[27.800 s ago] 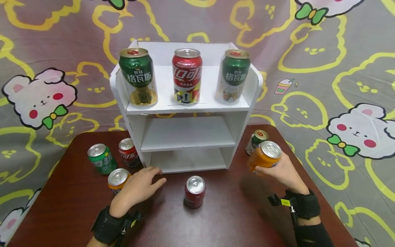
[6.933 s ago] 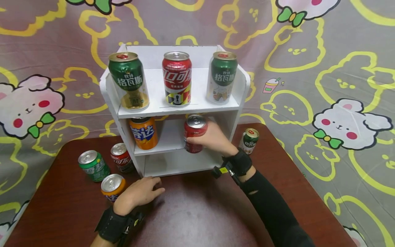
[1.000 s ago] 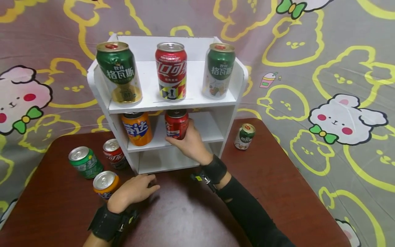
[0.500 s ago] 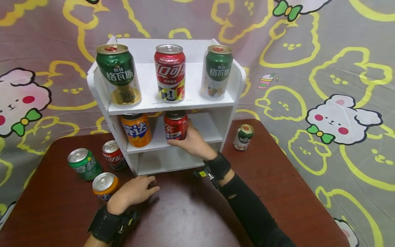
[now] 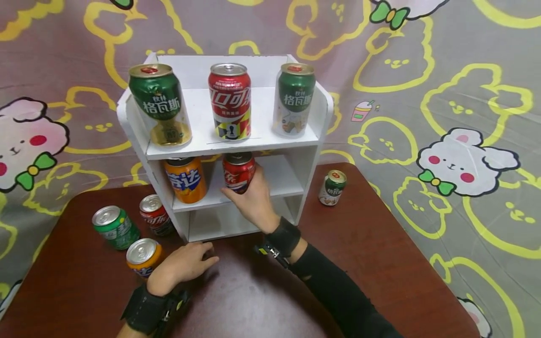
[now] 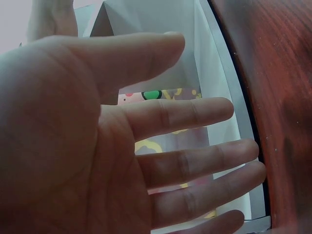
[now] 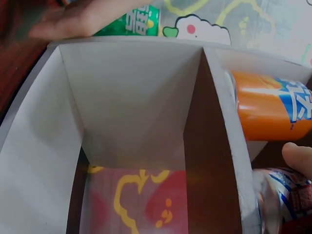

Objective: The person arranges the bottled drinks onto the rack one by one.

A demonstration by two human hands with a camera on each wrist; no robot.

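So my right hand is wrapped around a red cola can, fingers curled round its side and thumb on the front, and the can is sitting in the middle tier of the little white shelf unit, a bit tilted, just beside an orange soda can that stands upright on the same board. The red one is smooth shiny aluminium with white script on it, silver rim on top; from my right wrist view I only catch its lower edge with one fingertip next to it, and the orange can right beside that. The shelf looks like matte white foam board, flat panels with rounded top corners, three tiers. Top tier holds three tall cans: a green and gold one on the left, a red one in the middle, a green and white one on the right. The bottom tier shows only the patterned cloth behind it. My left hand lies flat on the glossy dark-red wooden table, fingers straight and slightly spread, holding nothing, tips close to the shelf's base. Beside it on the table are a small orange can, a green can and another red can, and there's a small green can off to the right of the shelf.
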